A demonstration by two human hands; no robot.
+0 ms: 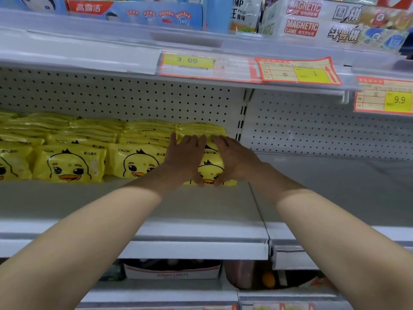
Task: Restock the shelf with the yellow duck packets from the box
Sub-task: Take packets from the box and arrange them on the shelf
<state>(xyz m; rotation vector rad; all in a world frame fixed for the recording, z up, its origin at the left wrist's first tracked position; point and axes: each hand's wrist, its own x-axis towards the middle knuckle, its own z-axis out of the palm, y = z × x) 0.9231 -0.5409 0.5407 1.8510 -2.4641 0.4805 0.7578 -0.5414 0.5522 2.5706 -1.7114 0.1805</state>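
Duck packets (69, 164) on shelf (201, 211), seemingly stacked.

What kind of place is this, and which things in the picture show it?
Most likely a shop or supermarket aisle: white shelves with a pegboard back, price tags clipped along the shelf edge, and rows of identical yellow duck packets on display.

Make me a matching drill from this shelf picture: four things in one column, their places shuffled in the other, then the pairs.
Things
1 held duck packet
2 Magnetic Game boxes
3 9.9 price tag
4 white box

Places
A lowest level in view
B on the top shelf, right side
C right end of the yellow row, between left hand and right hand
D hanging below the top shelf's edge, far right

Pairs: 1-C, 2-B, 3-D, 4-A
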